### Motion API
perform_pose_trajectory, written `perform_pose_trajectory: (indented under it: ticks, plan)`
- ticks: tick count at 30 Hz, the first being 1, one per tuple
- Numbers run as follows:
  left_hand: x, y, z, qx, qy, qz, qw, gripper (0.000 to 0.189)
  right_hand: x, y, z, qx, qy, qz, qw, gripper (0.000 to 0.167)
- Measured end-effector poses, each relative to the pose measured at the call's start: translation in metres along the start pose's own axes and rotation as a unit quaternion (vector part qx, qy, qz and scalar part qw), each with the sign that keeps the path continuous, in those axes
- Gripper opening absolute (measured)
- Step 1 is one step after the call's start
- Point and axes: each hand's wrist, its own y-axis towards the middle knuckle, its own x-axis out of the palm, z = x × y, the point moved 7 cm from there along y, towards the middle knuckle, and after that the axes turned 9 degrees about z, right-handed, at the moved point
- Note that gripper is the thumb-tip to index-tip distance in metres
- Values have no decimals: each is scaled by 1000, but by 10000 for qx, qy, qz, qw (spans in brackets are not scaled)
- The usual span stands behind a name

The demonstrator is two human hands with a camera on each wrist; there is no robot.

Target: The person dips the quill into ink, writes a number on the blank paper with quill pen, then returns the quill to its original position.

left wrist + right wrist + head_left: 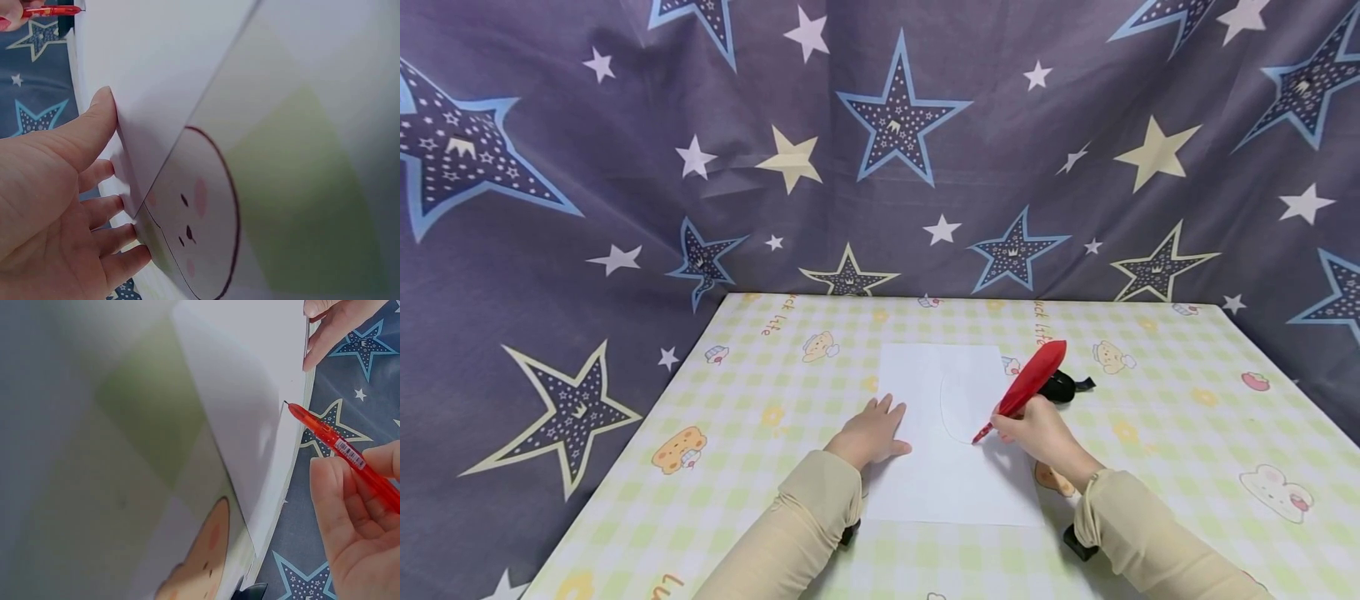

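Observation:
A white sheet of paper lies on the table with a thin curved line drawn on it. My right hand pinches a red pen whose top carries a large red feather. The pen's tip meets the paper at the lower end of the curve. In the right wrist view, thumb and fingers close round the red barrel, which bears a barcode label. My left hand rests on the paper's left edge, fingers spread; the left wrist view shows its thumb against the sheet.
A black object with a short strap-like end lies right of the paper, partly behind the feather. The checked tablecloth has cartoon prints. A dark star-patterned curtain hangs behind the table.

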Motion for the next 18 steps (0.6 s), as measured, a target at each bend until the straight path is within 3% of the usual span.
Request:
perform_pose_trajectory:
  ticks: [18]
  plan:
    - [1, 1, -1, -19, -99, -12, 9999, 67, -6, 0, 2, -121, -43, 44, 9999, 11]
